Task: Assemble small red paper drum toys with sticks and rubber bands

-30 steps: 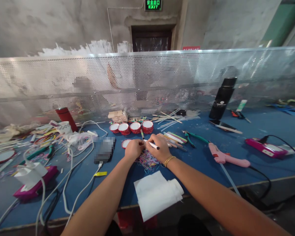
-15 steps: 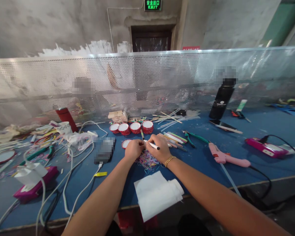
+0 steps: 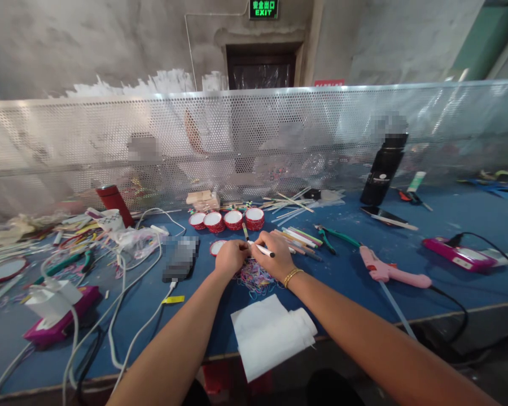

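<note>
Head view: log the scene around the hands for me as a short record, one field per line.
Left hand: fingertips together beside the right hand; any held piece too small to identify
Right hand: gripping a slim white pen-like tool with a black end
Beneath hands: tangled heap of thin pastel loops
Beyond hands: row of red-sided, white-topped round pieces
Near edge: folded white sheet
Right side: teal-handled pliers, pink glue gun

This is a craft workshop, shown by its glue gun [image 3: 383, 268], pliers [image 3: 344, 235], blue workbench [image 3: 334, 270] and rough wall [image 3: 131, 39]
</note>
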A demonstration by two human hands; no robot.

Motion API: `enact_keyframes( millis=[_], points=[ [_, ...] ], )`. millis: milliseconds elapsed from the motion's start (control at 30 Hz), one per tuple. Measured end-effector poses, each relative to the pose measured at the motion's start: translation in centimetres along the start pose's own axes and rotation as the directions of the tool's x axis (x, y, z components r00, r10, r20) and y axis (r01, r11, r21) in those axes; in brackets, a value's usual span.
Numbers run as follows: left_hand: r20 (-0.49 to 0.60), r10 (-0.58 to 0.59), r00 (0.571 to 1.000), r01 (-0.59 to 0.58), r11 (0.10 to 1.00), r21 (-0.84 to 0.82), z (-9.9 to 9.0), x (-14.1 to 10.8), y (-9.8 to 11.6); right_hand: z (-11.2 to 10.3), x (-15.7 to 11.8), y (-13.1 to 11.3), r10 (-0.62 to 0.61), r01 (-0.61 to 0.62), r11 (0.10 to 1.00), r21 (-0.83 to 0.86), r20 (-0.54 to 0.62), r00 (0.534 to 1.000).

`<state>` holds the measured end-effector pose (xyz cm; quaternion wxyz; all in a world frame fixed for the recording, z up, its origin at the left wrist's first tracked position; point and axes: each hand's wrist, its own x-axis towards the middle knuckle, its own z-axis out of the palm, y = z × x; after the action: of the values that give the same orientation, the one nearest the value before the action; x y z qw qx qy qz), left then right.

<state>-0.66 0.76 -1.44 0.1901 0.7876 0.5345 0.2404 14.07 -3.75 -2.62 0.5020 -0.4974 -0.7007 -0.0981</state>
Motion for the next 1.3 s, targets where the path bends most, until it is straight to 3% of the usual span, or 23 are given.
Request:
enact_keyframes(
  millis=[267,667,933,1300],
  points=[
    [0.027,-0.007,1.0,0.008,1.0,-0.02,-0.04,0.09,0.03,0.09,-0.17,0.3,0.057,-0.058,0.998,-0.035,-0.02,0.998],
    [-0.004,-0.005,1.0,0.005,1.0,-0.011,0.08,0.08,-0.11,-0.09,0.02,-0.16,-0.007,0.007,1.0,0.003,0.0,1.0],
    [0.017,-0.012,1.0,0.012,1.0,-0.01,-0.01,0.03,-0.01,0.13,-0.18,0.4,0.059,-0.06,0.998,-0.035,-0.024,0.998],
    [0.008,0.006,1.0,-0.006,1.0,-0.004,0.23,0.28,-0.45,-0.03,-0.01,-0.11,-0.011,0.011,1.0,-0.002,0.0,1.0]
  ],
)
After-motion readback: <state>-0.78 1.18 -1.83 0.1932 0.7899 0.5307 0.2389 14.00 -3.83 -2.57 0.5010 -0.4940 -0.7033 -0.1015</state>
